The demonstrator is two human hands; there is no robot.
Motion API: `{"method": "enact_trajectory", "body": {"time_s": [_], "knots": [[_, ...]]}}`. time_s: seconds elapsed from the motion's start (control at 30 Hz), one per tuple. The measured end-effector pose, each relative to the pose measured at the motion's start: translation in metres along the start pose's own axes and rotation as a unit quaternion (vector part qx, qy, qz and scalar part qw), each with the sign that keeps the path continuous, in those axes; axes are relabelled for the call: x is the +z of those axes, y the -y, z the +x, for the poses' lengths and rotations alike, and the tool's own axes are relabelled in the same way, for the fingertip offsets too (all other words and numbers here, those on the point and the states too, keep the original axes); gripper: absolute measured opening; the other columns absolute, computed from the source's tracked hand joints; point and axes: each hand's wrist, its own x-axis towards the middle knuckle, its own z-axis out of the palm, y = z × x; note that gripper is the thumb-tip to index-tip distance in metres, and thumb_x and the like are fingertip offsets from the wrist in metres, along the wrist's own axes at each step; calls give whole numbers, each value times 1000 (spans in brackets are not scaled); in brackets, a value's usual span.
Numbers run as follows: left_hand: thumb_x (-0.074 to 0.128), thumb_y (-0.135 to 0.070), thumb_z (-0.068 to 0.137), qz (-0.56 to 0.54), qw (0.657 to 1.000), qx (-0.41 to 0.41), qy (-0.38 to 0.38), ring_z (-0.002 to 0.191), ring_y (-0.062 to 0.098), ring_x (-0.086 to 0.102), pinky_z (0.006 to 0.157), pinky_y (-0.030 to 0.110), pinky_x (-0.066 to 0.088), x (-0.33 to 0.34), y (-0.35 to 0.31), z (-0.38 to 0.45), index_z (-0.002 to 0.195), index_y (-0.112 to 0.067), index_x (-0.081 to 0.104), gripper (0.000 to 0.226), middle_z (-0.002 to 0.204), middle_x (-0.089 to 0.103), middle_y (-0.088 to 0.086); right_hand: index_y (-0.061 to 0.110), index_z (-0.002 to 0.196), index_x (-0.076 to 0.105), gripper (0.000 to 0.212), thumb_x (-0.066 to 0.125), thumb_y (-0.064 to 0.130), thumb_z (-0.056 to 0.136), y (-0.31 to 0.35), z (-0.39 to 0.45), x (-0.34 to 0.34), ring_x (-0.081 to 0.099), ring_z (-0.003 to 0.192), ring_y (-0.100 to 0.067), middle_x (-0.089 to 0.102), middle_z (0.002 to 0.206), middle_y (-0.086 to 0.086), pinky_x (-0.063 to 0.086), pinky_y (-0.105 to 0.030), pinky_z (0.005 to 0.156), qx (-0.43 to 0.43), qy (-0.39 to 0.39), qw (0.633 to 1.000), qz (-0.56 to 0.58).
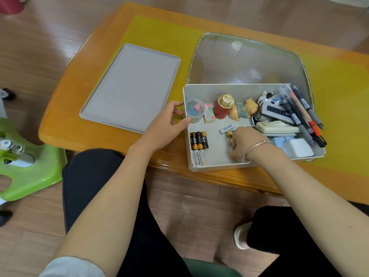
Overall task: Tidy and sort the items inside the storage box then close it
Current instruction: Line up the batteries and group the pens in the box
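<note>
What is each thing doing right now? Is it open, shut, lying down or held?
Box: open, lid off.
Lid: flat on the table, beside the box.
Batteries: lying in a row.
Red tin: tipped, cap on.
Left hand: grips the box wall.
Right hand: in the box, fingers curled.

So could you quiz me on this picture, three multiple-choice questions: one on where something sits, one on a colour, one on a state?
1. Where does the grey lid lie?
A. on the table, left of the storage box
B. on the box
C. on the floor

2. What colour is the small tin with the gold cap?
A. blue
B. red
C. green

3. What does the left hand do?
A. holds a pen
B. hangs idle
C. grips the box's left wall

Answers: 1 A, the lid lies flat beside the open box. 2 B, its body is red. 3 C, thumb and fingers clasp the wall.
</note>
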Motion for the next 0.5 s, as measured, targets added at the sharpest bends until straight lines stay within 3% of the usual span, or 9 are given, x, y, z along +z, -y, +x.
{"method": "enact_trajectory", "body": {"time_s": [0.07,0.13,0.2,0.27,0.4,0.5], "knots": [[56,-42,93,-1,1000,1,-1,89,13,61,68,23,53,1,0,0,138,-27,36,51,104,48,-27,24,65,50,18,59,25,81,4,-1,-2,56,81,-28,52,72,4,46,-29,71,-20,-26,997,67],[56,-41,93,-4,1000,0,1,89,13,61,68,23,53,0,0,0,138,-27,36,51,105,48,-26,21,85,58,3,58,24,84,12,-3,-4,62,85,-26,65,88,0,49,-30,68,-30,-9,986,165],[55,-41,93,-7,1000,-1,1,89,15,62,67,22,52,0,0,0,138,-27,36,51,106,48,-26,16,94,55,10,59,22,86,19,-4,-4,66,72,-22,71,79,-6,53,-33,62,-30,55,970,234],[56,-40,93,-8,1000,-1,1,89,15,62,67,22,51,0,0,0,138,-26,36,51,105,48,-26,14,93,56,14,64,22,85,23,-5,-4,67,62,-18,72,71,-7,57,-35,65,-29,111,959,257],[56,-40,94,-5,1000,1,1,89,15,62,67,23,52,0,-1,0,138,-26,36,51,105,48,-26,14,102,54,35,77,24,77,26,-5,-7,71,73,-21,73,77,-9,57,-40,79,-16,151,949,277],[56,-40,94,-5,1000,0,0,89,16,62,68,23,53,0,-1,0,138,-26,36,50,105,48,-26,14,112,49,47,78,21,75,29,-5,-7,71,73,-21,73,79,-8,57,-42,80,-16,142,947,287]]}}
